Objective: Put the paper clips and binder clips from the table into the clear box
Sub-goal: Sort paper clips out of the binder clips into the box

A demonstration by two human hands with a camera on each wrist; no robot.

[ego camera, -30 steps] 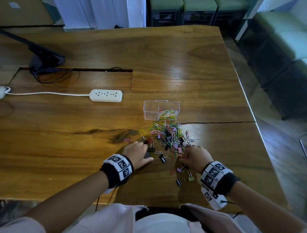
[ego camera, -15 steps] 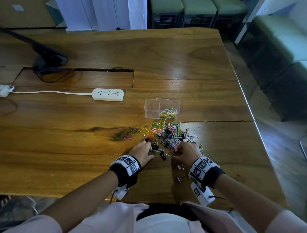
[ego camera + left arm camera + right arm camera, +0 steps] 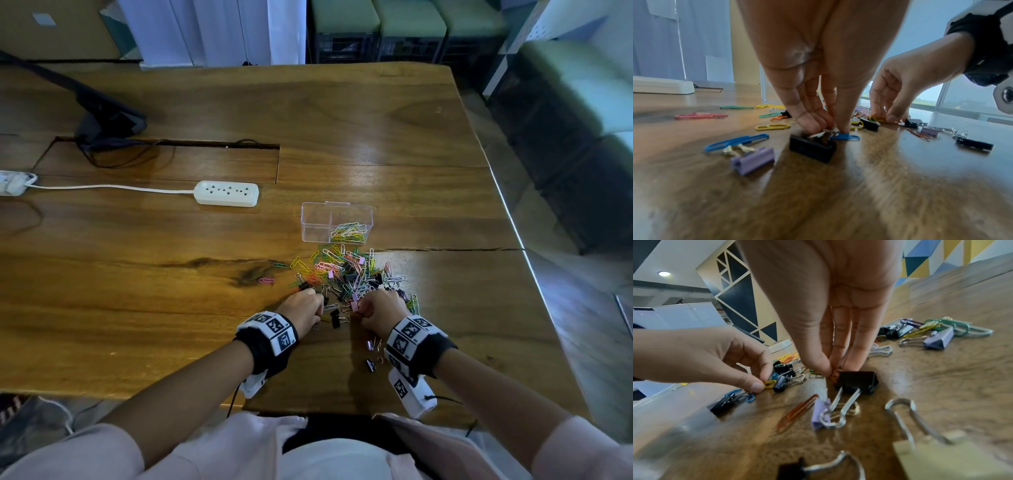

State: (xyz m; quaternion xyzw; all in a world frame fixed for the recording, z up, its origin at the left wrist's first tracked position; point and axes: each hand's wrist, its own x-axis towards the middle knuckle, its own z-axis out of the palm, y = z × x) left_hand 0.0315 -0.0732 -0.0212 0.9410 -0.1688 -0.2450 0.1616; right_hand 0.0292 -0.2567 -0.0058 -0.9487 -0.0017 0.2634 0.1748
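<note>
A clear box [image 3: 318, 219] stands on the wooden table [image 3: 171, 308] with coloured paper clips [image 3: 349, 232] in its right compartment. In front of it lies a loose pile of paper clips and binder clips [image 3: 349, 274]. My left hand [image 3: 317, 310] is at the pile's near left edge; its thumb and fingers [image 3: 828, 129] pinch the wire handles of a black binder clip [image 3: 812, 147]. My right hand [image 3: 363, 310] is close beside it and pinches [image 3: 835, 369] an orange paper clip [image 3: 834, 376] against a black binder clip [image 3: 857, 382].
A white power strip [image 3: 226, 193] with its cord lies left of the box. A black stand [image 3: 106, 120] and a recessed cable panel [image 3: 164, 161] sit at the back left. Stray binder clips [image 3: 371, 354] lie by my right wrist. The table's right edge [image 3: 513, 222] is near.
Both hands have drawn closer together at the near edge of the pile. The left hand's fingers have closed into a pinch; the right hand has moved left.
</note>
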